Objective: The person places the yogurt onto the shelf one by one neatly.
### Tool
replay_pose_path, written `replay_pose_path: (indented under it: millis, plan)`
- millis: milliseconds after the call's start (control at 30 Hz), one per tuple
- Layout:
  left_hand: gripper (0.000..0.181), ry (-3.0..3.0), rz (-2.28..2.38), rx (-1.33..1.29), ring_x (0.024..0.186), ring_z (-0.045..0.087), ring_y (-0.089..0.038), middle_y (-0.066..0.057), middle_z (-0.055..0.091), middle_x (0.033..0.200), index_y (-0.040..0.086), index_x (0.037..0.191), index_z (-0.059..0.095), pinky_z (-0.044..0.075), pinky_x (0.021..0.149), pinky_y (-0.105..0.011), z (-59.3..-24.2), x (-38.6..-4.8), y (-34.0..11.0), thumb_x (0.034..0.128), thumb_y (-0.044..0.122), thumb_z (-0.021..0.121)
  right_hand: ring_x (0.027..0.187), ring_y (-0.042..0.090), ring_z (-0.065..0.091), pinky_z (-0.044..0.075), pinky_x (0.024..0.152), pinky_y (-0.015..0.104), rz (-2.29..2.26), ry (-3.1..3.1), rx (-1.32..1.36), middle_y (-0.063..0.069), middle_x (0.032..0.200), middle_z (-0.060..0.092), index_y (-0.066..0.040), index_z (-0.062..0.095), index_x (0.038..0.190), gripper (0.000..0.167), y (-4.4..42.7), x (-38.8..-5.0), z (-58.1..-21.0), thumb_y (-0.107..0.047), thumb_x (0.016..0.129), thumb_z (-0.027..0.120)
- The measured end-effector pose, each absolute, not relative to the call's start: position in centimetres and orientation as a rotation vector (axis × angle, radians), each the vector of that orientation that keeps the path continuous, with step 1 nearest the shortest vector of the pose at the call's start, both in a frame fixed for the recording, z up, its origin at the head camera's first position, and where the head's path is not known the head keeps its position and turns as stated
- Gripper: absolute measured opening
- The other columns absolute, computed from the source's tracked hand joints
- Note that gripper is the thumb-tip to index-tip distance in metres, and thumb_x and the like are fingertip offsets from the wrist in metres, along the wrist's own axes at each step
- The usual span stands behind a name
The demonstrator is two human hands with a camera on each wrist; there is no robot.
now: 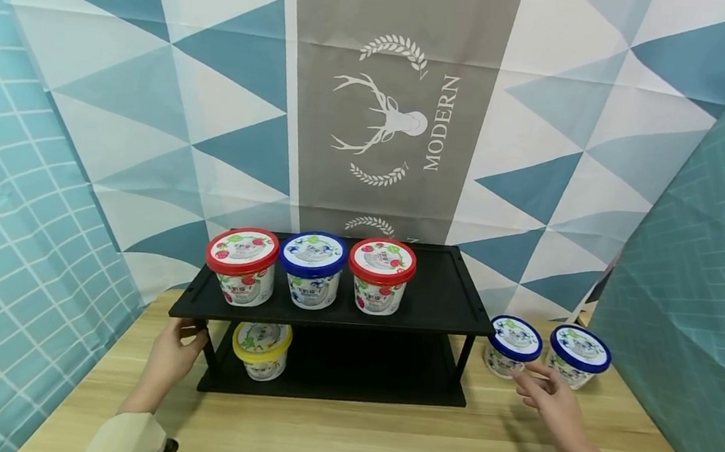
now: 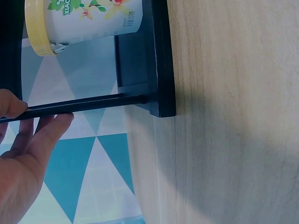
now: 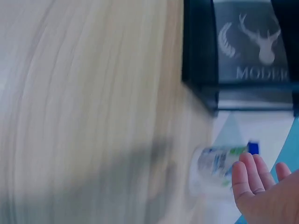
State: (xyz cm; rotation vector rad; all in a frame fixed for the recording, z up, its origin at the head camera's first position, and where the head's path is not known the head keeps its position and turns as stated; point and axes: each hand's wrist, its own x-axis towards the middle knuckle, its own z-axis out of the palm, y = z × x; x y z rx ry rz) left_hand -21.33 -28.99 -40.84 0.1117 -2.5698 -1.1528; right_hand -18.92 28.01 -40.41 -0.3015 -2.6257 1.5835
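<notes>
A black two-tier shelf rack (image 1: pixel 445 286) stands on the wooden table. My left hand (image 1: pixel 171 357) pinches its left front post (image 2: pixel 88 103) between thumb and fingers. On the lower tier, beside that post, sits a yellow-lidded tub (image 1: pixel 261 351). Up top, a blue-lidded tub (image 1: pixel 313 272) stands between a red-lidded tub (image 1: pixel 242 266) on the left and another red-lidded tub (image 1: pixel 380 278). My right hand (image 1: pixel 549 402), fingers loosely extended, is at the front of a blue-lidded tub (image 1: pixel 512 345); whether it touches is unclear. A second blue-lidded tub (image 1: pixel 577 355) stands just right of it.
Wooden table (image 1: pixel 313 442) surface extends in front of the rack. Patterned cloth (image 1: pixel 237 95) hangs behind. Blue tiled sheeting (image 1: pixel 9 240) bounds the left side, and teal sheeting (image 1: pixel 699 305) the right.
</notes>
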Motion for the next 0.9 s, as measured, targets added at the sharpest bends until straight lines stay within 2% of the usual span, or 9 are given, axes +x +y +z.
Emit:
replay_pose_path:
  millis: [100,167,200,300,367,467,667,800,900]
  plan:
    - [0.036,-2.575,-1.161,0.112,0.114,0.053,-0.045,-0.029,0.049,0.125,0.002,0.129,0.040,0.050,0.080,-0.041,-40.8,-21.3,-29.0,0.0940,0.009,0.047,0.084,-0.002,0.061,0.054,0.078,0.025,1.564,-2.629,-0.364,0.027,0.127,0.053,0.005,0.033,0.138,0.076,29.3,-19.3,-41.1,-0.048,0.090,0.055]
    - [0.037,-2.579,-1.166,0.112,0.114,0.052,-0.045,-0.029,0.049,0.126,0.002,0.130,0.039,0.050,0.082,-0.043,-40.9,-21.3,-29.0,0.0945,0.010,0.046,0.086,0.002,0.061,0.054,0.080,0.029,1.568,-2.637,-0.391,0.029,0.129,0.051,0.007,0.030,0.139,0.080,30.0,-19.7,-41.7,-0.050,0.089,0.056]
    - [0.037,-2.582,-1.171,0.114,0.115,0.052,-0.045,-0.028,0.049,0.126,0.003,0.131,0.039,0.050,0.082,-0.044,-40.9,-21.3,-29.1,0.0949,0.010,0.046,0.086,0.005,0.062,0.054,0.078,0.031,1.565,-2.634,-0.422,0.029,0.128,0.051,0.006,0.030,0.139,0.080,30.2,-19.9,-41.9,-0.050,0.088,0.058]
    - [0.037,-2.581,-1.168,0.116,0.114,0.052,-0.045,-0.028,0.049,0.126,0.003,0.130,0.038,0.051,0.079,-0.040,-40.9,-21.3,-29.1,0.0949,0.010,0.046,0.102,0.026,0.060,0.053,0.083,0.039,1.589,-2.661,-0.445,0.032,0.133,0.043,0.007,0.021,0.143,0.087,30.8,-20.9,-42.5,-0.049,0.087,0.059]
    - [0.036,-2.571,-1.158,0.118,0.113,0.053,-0.045,-0.028,0.050,0.125,0.002,0.129,0.039,0.050,0.076,-0.036,-41.0,-21.3,-29.1,0.0942,0.009,0.047,0.114,0.038,0.051,0.049,0.089,0.045,1.609,-2.671,-0.461,0.034,0.137,0.036,0.006,0.013,0.146,0.094,31.0,-21.6,-42.7,-0.049,0.086,0.061]
    - [0.035,-2.555,-1.145,0.113,0.111,0.055,-0.045,-0.028,0.052,0.122,0.002,0.126,0.041,0.049,0.073,-0.031,-41.0,-21.4,-29.1,0.0927,0.007,0.048,0.126,0.048,0.035,0.041,0.098,0.054,1.598,-2.707,-0.434,0.037,0.141,0.024,0.006,0.001,0.147,0.102,31.3,-22.5,-42.9,-0.047,0.086,0.063]
    - [0.035,-2.546,-1.156,0.115,0.111,0.055,-0.044,-0.027,0.051,0.122,0.001,0.126,0.041,0.049,0.072,-0.028,-41.0,-21.5,-29.1,0.0922,0.005,0.048,0.136,0.051,0.017,0.023,0.109,0.060,1.649,-2.699,-0.406,0.038,0.148,0.007,0.003,-0.013,0.146,0.111,31.5,-24.0,-43.4,-0.044,0.084,0.066]
    - [0.036,-2.548,-1.166,0.138,0.111,0.055,-0.044,-0.027,0.051,0.122,0.002,0.127,0.041,0.048,0.070,-0.025,-41.1,-21.4,-29.0,0.0923,0.006,0.048,0.138,0.051,0.011,0.020,0.110,0.060,1.724,-2.654,-0.385,0.037,0.149,0.001,0.000,-0.016,0.146,0.113,31.5,-24.8,-43.7,-0.041,0.083,0.068]
    - [0.037,-2.551,-1.176,0.141,0.112,0.055,-0.044,-0.027,0.051,0.123,0.003,0.128,0.040,0.049,0.072,-0.027,-41.1,-21.4,-28.9,0.0927,0.006,0.048,0.138,0.051,0.011,0.020,0.111,0.059,1.757,-2.623,-0.383,0.036,0.150,0.001,0.000,-0.017,0.146,0.114,31.3,-25.3,-44.0,-0.039,0.083,0.069]
